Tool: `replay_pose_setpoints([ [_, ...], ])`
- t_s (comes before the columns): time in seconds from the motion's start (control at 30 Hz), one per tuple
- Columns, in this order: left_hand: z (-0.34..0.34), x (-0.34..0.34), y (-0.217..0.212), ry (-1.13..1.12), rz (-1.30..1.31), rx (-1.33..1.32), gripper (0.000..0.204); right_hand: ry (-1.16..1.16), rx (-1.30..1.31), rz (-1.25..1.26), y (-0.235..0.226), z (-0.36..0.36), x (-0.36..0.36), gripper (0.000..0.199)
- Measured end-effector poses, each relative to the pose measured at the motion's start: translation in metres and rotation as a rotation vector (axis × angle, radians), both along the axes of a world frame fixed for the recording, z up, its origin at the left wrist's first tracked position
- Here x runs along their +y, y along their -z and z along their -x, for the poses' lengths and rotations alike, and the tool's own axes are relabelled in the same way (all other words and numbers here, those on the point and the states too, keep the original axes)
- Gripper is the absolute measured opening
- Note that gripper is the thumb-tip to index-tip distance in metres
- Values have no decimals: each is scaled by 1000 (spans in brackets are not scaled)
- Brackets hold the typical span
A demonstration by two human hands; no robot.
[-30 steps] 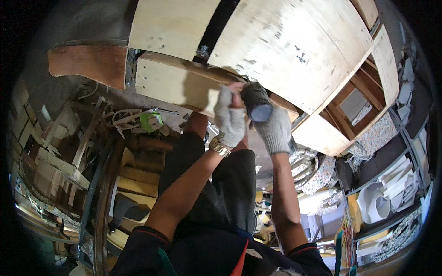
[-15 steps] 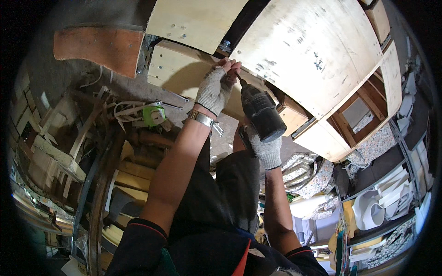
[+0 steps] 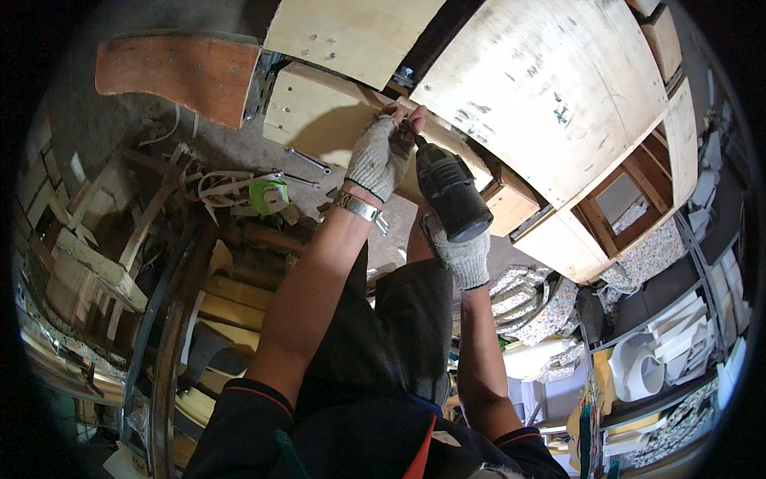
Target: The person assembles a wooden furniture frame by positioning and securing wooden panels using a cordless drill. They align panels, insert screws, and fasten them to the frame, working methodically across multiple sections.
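Observation:
My right hand (image 3: 463, 257), in a knitted glove, is wrapped round the handle of a black power drill (image 3: 453, 195). The drill's bit points up and left, to the fingertips of my left hand (image 3: 378, 152). That hand wears a fingerless knitted glove, and its thumb and fingers are pinched at the bit's tip. Whatever small thing they hold is too small to name. Both hands are over the edge of a pale wooden board (image 3: 297, 108), beside a large plywood panel (image 3: 527, 88). A metal fitting (image 3: 404, 77) shows in the dark gap above my left fingertips.
Wrenches (image 3: 308, 161) lie on the floor left of my left hand, near a bright green item (image 3: 269, 197). A curved reddish-brown board (image 3: 171, 76) stands at far left. Wood scraps (image 3: 96, 263) pile up on the left. Speckled foam (image 3: 550, 311) and white parts (image 3: 638, 363) are at right.
My left fingertips have shifted slightly, with the thumb and fingers a little more apart at the bit. The drill stays in my right hand. The whole view has moved a little.

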State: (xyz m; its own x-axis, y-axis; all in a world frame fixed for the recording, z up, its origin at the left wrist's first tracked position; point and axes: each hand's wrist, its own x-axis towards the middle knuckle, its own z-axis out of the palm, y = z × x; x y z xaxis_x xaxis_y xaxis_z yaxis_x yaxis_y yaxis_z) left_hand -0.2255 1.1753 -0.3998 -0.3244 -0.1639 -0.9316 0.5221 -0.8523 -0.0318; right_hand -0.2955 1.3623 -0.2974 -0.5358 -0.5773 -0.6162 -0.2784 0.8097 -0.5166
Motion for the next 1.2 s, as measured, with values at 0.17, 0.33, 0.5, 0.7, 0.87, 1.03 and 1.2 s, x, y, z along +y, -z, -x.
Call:
replay_pose_setpoints([
  [0.17,-4,0,1,-71,-59,96,15,25,-2,13,5,-7,1,65],
  [0.33,-1,-4,-4,-103,-107,105,7,90,-135,6,-10,1,-13,53],
  [0.5,2,2,-8,38,-6,47,8,1,-55,-14,-8,5,-6,47],
  [0.7,18,13,2,23,-70,102,14,109,-29,-80,14,8,20,70],
  [0.87,51,0,-1,276,64,-138,25,-126,153,-42,22,44,-20,45],
  [1.03,52,-5,21,210,-3,-19,7,-55,-64,-196,14,67,-63,45],
  [1.2,51,-1,37,138,9,88,11,-65,42,-90,21,67,-62,39],
])
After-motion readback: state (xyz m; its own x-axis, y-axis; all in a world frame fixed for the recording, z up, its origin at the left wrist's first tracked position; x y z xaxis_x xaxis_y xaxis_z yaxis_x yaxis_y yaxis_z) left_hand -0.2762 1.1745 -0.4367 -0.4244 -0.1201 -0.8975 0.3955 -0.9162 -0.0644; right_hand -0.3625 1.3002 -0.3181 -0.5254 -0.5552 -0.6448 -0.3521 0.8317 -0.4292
